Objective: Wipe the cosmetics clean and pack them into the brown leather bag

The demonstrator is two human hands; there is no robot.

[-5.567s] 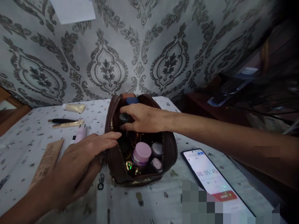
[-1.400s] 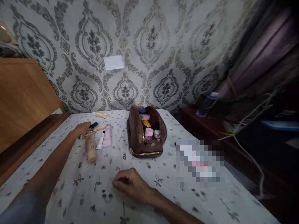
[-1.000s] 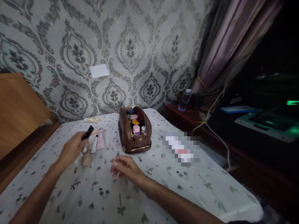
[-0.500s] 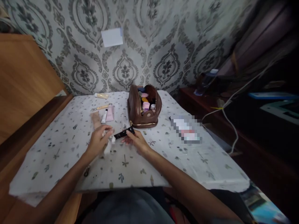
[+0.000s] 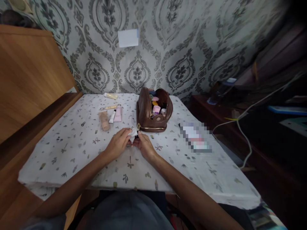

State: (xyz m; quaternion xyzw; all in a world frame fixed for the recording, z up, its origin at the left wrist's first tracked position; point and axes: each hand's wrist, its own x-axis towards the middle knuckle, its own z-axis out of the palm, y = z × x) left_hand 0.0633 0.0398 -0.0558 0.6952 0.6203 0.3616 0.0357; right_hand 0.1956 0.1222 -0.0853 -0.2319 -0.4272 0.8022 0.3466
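Note:
My left hand (image 5: 119,142) is closed on a crumpled white tissue (image 5: 132,133), pressed around a black tube (image 5: 136,136). The tube's other end is in my right hand (image 5: 145,146), thumb on top; most of it is hidden by the tissue and fingers. Both hands meet just above the table, in front of a brown cosmetic bag (image 5: 153,128). The bag stands unzipped, with a pink-lidded jar (image 5: 156,110) and other small items inside. Left of it lie a beige tube (image 5: 104,121), a small white tube (image 5: 112,116) and a pink tube (image 5: 118,114).
A patterned white cloth (image 5: 79,153) covers the table. Behind the tubes lie a thin yellowish stick-like item (image 5: 109,108) and a pale yellow tube (image 5: 111,95). A blurred-out flat object (image 5: 196,137) lies at the right. A wooden panel (image 5: 31,80) borders the left; a bottle (image 5: 219,92) stands far right.
My left hand has moved right with the tissue, onto the black tube that was in plain view in my right hand. The whole view has shifted slightly.

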